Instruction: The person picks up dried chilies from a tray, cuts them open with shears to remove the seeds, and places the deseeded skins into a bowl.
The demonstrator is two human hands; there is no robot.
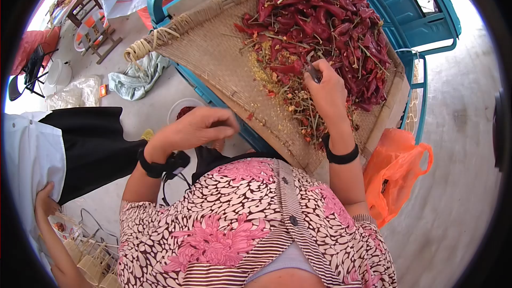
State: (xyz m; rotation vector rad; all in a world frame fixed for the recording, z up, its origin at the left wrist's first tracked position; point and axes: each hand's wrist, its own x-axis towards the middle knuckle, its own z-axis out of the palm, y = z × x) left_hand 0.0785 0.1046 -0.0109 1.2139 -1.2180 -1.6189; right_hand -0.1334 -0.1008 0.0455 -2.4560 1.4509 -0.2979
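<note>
The left hand curls, fingertips hidden; whether they pinch anything, I can't tell. The right hand's fingers pinch a small dark object; beyond them, heaped wrinkled red peppers might slide if bumped.

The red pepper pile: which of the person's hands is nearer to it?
Right. The right hand is at the near edge of the red pepper pile; the left hand is farther off, to its left.
</note>
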